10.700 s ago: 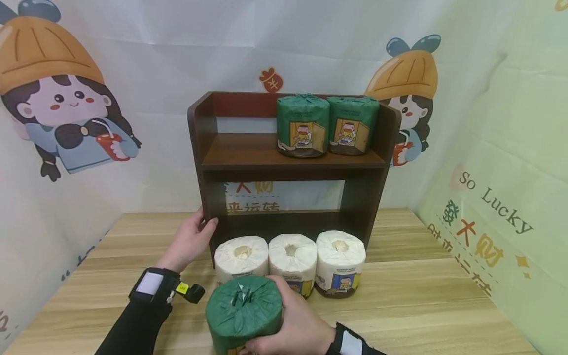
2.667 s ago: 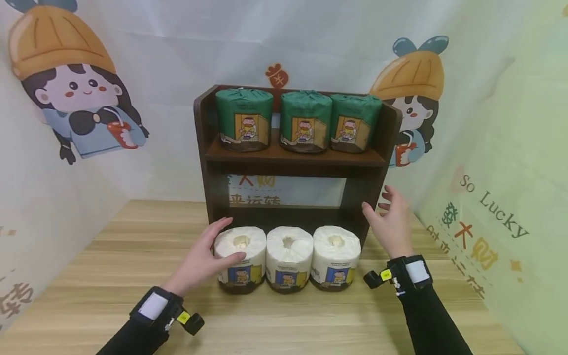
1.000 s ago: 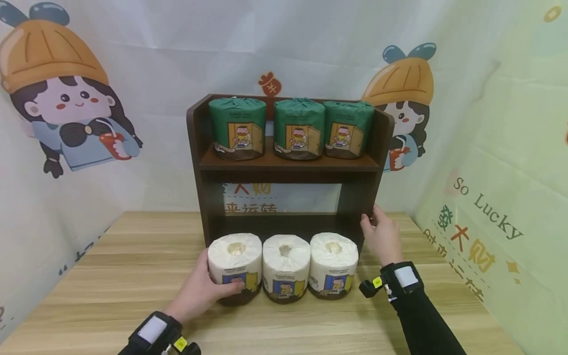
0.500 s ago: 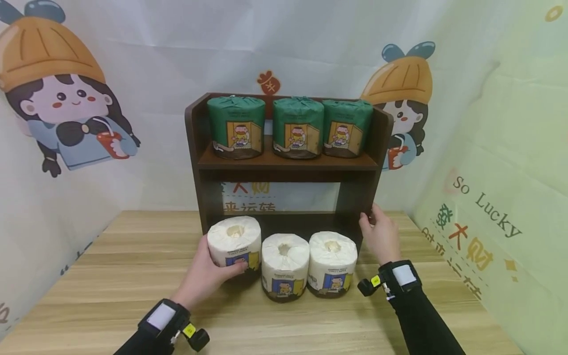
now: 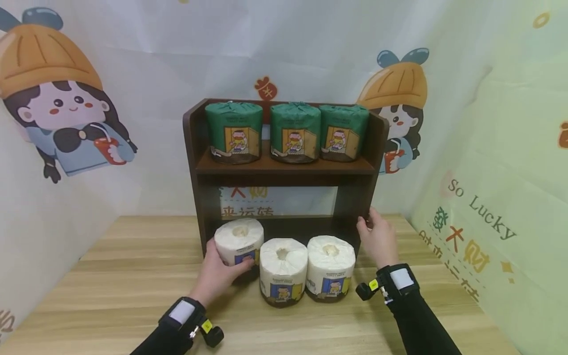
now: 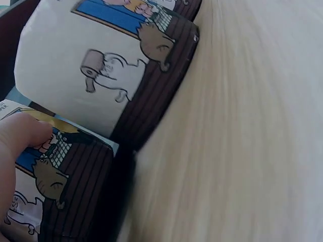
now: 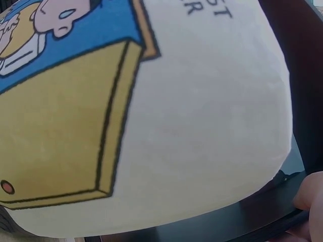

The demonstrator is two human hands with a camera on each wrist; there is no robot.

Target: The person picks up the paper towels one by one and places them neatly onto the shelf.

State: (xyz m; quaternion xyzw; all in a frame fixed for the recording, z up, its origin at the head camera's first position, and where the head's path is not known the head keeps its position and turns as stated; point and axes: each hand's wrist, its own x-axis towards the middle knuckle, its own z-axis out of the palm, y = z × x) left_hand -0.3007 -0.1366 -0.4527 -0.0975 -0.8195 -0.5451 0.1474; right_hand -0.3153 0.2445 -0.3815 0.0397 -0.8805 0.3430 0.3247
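My left hand [image 5: 219,277] holds a white-wrapped toilet roll [image 5: 238,240], thumb across its printed front and the other fingers behind its left side. The roll tilts a little at the left front of the brown shelf's [image 5: 284,178] lower opening. In the left wrist view the thumb [image 6: 25,132] presses on the held roll. Two more white rolls, a middle one [image 5: 283,271] and a right one [image 5: 331,268], stand upright side by side in front of the shelf. My right hand [image 5: 379,241] pinches the front edge of the shelf's right side panel.
On the upper shelf stand three green toilet rolls: left [image 5: 233,132], middle [image 5: 295,132] and right [image 5: 343,132]. The shelf sits on a wood-grain table [image 5: 133,276]. A printed cloth [image 5: 159,162] closes off the back and sides.
A green roll, earlier in my right hand, now stands on the upper shelf's left. My left hand has gripped the left white roll, lifted it and moved it back toward the lower opening.
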